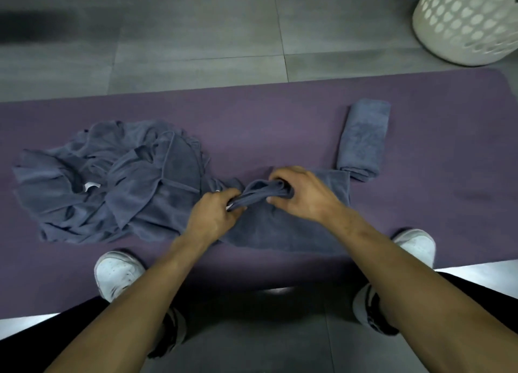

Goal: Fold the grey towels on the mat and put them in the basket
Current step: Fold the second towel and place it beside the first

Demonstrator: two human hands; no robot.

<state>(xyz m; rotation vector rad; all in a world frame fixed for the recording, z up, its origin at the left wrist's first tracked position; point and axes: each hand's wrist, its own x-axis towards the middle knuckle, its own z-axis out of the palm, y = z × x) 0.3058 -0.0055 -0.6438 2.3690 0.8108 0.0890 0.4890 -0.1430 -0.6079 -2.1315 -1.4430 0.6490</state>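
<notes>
On purple mat, mid-fold: left hand and right hand pinching bunched edge of grey towel. Next: spread flat, fold like rolled towel, then tackle pile; basket far right.

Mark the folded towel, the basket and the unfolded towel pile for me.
folded towel point(363, 138), head view, middle of its top face.
basket point(465, 22), head view, its perforated side wall.
unfolded towel pile point(112, 182), head view, the crumpled middle of the heap.

Both arms fwd, left hand & right hand clenched.
</notes>
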